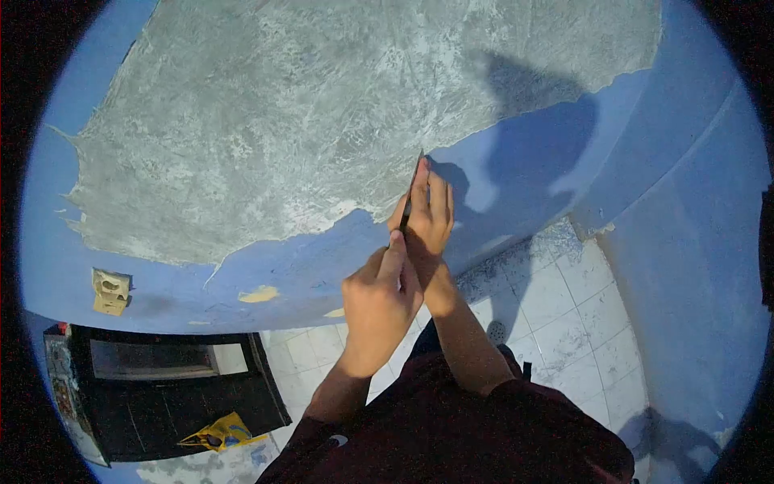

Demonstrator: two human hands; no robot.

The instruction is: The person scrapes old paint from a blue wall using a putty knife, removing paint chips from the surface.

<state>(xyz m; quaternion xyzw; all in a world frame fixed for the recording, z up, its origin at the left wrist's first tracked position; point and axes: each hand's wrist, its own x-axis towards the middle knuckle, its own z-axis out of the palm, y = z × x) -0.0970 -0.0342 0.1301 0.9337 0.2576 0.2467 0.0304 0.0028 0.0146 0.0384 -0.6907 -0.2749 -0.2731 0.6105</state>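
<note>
A thin dark blade-like tool points up at the wall, its tip at the lower edge of a large grey bare patch. Around that patch lies blue paint with a ragged border. The lower end of the tool is gripped by my left hand, thumb along it. My right hand is higher, with its fingers extended along the tool and pressed against it near the tip. The palm side of my right hand is partly hidden.
A beige broken fitting sits on the wall at left. Below it are a dark door-like panel and a yellow bag. White floor tiles, a floor drain and a blue side wall lie below and right.
</note>
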